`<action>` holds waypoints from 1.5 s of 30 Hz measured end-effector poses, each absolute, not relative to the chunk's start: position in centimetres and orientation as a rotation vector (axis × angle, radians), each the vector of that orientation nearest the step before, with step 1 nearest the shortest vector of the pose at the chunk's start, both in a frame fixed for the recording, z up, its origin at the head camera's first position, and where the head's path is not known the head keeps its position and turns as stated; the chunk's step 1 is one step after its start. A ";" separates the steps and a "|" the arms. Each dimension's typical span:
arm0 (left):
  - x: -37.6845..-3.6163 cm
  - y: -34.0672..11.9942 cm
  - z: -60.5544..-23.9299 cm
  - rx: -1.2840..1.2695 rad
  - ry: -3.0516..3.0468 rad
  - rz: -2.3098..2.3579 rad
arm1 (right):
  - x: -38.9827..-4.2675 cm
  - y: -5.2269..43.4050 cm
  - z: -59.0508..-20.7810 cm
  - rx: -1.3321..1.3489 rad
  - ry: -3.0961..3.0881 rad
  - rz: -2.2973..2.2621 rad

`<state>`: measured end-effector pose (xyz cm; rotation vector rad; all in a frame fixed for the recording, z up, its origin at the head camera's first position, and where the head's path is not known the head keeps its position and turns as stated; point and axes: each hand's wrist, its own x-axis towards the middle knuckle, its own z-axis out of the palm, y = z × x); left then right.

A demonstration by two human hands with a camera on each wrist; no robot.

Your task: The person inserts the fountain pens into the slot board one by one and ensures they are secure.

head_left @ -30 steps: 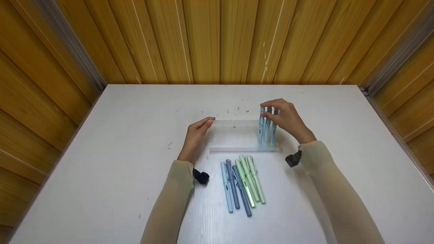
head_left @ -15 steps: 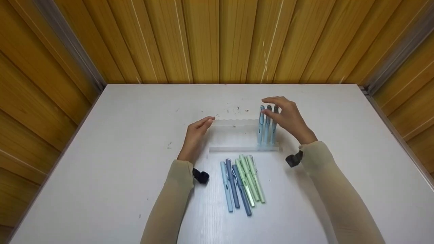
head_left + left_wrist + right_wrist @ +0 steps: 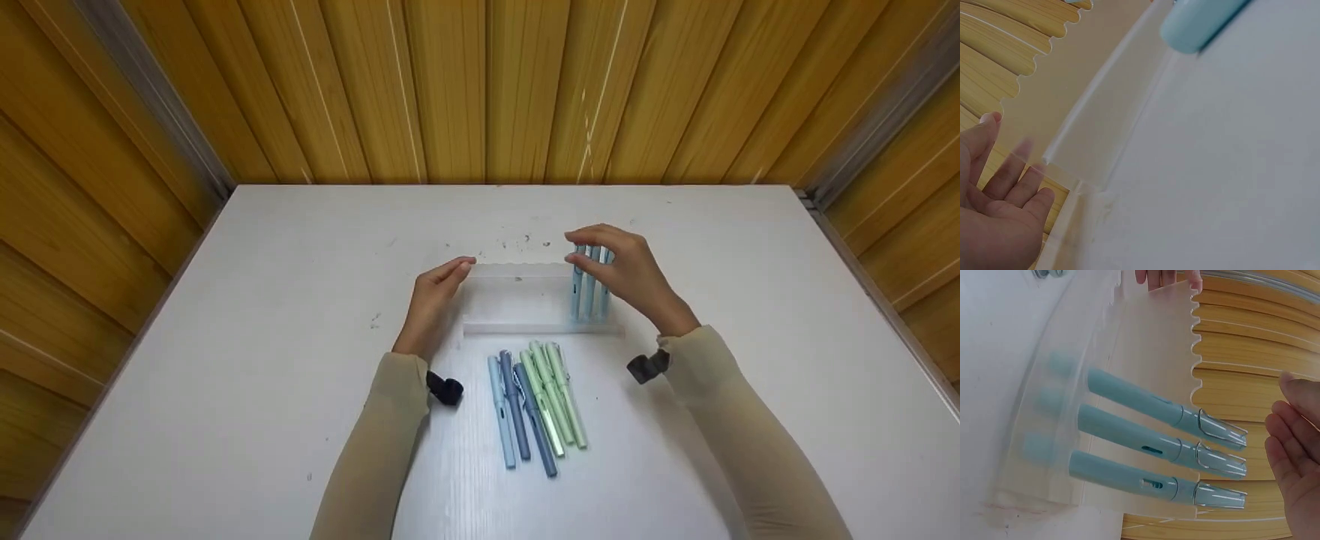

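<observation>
A clear pen stand (image 3: 517,298) with a scalloped top edge stands mid-table. Three light blue pens (image 3: 1129,396) with metal clips stand upright side by side in its right end. My left hand (image 3: 437,296) grips the stand's left edge, thumb at the upper corner and other fingers behind the panel in the left wrist view. Beside the pen tops is my right hand (image 3: 634,271), fingers loosely bent; the right wrist view shows a gap between it and the pens. In front of the stand lie one light blue pen (image 3: 502,420), two dark blue pens (image 3: 539,431) and three green pens (image 3: 551,397).
The white table (image 3: 300,360) reaches back to a yellow wood-look wall (image 3: 450,90), with similar panels at both sides. Small dark specks mark the tabletop behind the stand. A black wrist camera (image 3: 446,391) sits at the left cuff, another (image 3: 647,367) at the right.
My right hand first rose slightly off the pen tops, then came lower and to the left in front of them. The left hand and the lying pens look the same.
</observation>
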<state>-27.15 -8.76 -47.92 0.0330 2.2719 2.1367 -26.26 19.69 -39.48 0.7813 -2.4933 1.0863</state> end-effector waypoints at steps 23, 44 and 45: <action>-27.3 -8.7 -47.5 0.008 2.188 2.103 | -23.3 15.6 -40.9 1.343 -2.876 1.318; -27.4 -8.6 -47.2 0.008 2.260 2.064 | -23.2 12.6 -42.8 1.489 -3.056 1.164; -27.3 -8.6 -47.3 0.008 2.254 2.066 | -23.2 12.6 -42.9 1.493 -3.056 1.155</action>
